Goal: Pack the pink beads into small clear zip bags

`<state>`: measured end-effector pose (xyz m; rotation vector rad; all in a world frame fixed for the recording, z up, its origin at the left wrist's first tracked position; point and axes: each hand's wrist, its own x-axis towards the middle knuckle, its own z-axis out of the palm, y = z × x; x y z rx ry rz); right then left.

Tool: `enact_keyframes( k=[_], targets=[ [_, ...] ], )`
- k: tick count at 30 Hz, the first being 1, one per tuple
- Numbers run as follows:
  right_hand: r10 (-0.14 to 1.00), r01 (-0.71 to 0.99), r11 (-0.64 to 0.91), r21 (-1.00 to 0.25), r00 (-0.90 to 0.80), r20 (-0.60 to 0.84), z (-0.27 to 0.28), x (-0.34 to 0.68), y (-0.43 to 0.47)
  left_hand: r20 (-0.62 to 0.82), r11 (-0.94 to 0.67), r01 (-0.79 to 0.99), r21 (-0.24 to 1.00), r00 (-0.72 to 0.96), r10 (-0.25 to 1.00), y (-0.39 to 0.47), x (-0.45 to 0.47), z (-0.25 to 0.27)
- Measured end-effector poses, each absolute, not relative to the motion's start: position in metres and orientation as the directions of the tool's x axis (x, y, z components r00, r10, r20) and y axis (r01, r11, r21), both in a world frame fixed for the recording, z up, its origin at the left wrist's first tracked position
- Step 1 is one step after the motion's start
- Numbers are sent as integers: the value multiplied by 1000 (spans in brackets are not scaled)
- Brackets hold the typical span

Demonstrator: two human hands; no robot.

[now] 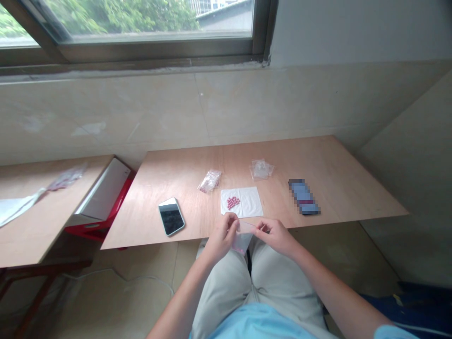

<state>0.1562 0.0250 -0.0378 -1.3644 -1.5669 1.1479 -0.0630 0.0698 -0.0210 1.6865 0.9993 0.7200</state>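
Between my two hands, just over the table's front edge, hangs a small clear plastic bag (242, 241) with a few pink bits at its bottom. My left hand (226, 234) pinches one upper corner of it. The opposite corner is pinched by the fingers of my right hand (275, 234). Right behind the hands lies a white cloth or tissue (251, 201), with a cluster of dark pink beads (233, 203) on its left half. Farther back, a clear bag with pink pieces (210, 181) lies at the left and a stack of clear bags (261, 169) at the right.
On the wooden table (183, 174) a smartphone (171, 216) lies at left and a pixelated phone-like device (304, 197) at right. Across a gap, another table (31, 240) holds papers and bags. A red stool (106, 223) stands between. Wall and window rise behind.
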Motion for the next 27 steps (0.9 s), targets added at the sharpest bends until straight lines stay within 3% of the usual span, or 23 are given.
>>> enact_keyframes(
  k=[5,9,12,16,21,27],
  targets=[
    [968,342,20,-939,-242,-67,-38,157,24,-71,-37,228,973,449,891,83,-75,-34],
    [969,388,72,-919,-245,-28,-33,158,22,12,-45,168,985,197,980,117,-90,-47],
    [963,418,92,-904,-267,-26,-35,159,20,81,-98,261,960,74,994,161,-103,-48],
    [954,448,126,-885,-301,-16,-41,159,18,104,-103,560,822,30,994,230,-113,-41],
    [947,492,127,-861,-318,-42,-42,161,22,141,-124,651,749,27,990,273,-108,-42],
    [961,452,89,-888,-273,-42,-46,170,31,416,-302,801,517,73,906,256,-104,-57]
  ],
)
